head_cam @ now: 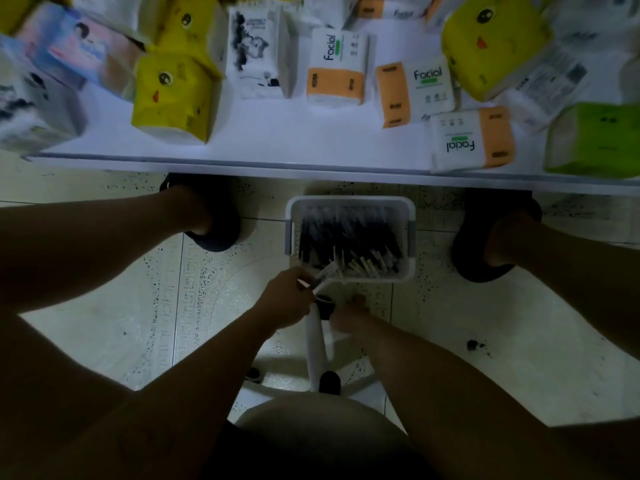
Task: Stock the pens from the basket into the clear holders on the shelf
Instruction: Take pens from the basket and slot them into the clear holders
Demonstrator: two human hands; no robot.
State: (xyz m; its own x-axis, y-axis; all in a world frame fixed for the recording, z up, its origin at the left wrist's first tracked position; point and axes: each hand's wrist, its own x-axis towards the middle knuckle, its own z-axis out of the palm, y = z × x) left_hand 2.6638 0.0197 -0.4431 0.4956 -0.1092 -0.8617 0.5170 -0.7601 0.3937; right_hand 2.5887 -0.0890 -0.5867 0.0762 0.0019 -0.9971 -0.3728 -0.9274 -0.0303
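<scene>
We note a white plastic basket standing on the tiled floor just in front of the white shelf, between the person's feet. It holds a loose stock of dark-barrelled pens lying roughly parallel, with pale ends towards its near wall. The left hand sits at the near left corner of the basket, its fingers curled round a small bundle of pens that angles up over the rim. The right hand is low and just beside the left, in shadow; we cannot tell whether it grips anything. The shelf carries facial tissue packs; no clear holders are in view. In our judgement the pens are light, stiff and smooth, so a loose handful is liable to fan out or slip endways. They are best held round the middle of the barrels, ends aligned, in a modest number at a time, with the second hand squaring the tips before lifting.
</scene>
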